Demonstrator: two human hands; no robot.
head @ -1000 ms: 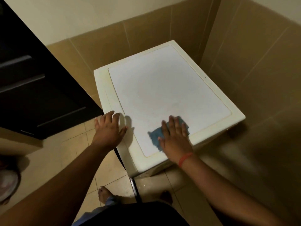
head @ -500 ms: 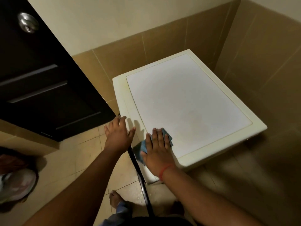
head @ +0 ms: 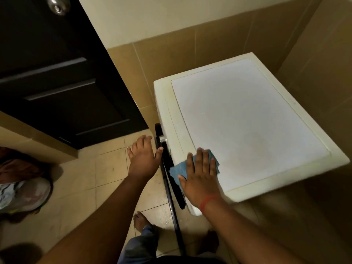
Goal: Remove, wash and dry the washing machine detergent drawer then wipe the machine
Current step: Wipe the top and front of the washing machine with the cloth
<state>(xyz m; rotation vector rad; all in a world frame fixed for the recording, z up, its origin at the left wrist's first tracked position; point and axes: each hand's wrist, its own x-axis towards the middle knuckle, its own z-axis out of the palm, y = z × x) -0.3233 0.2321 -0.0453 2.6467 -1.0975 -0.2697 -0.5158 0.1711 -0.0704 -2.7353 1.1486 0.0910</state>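
Note:
The white washing machine (head: 247, 119) stands in a tiled corner, its flat top facing me. A blue cloth (head: 178, 169) lies on the machine's near left edge. My right hand (head: 200, 178) presses flat on the cloth with straight fingers; a red band circles its wrist. My left hand (head: 142, 157) hovers with spread fingers over the floor, just left of the machine's front, thumb next to the black door rim (head: 167, 168). The detergent drawer is hidden from this angle.
A dark wooden door (head: 57, 82) with a metal knob (head: 58, 4) stands open at the left. A bundle of laundry in a basin (head: 22, 189) sits on the tiled floor at far left. My bare feet (head: 140, 220) are below. Tiled walls close in behind and right.
My right hand slid the blue cloth from the top's front middle to the near left edge. My left hand came off the machine's corner and now hovers beside it. My head turned left.

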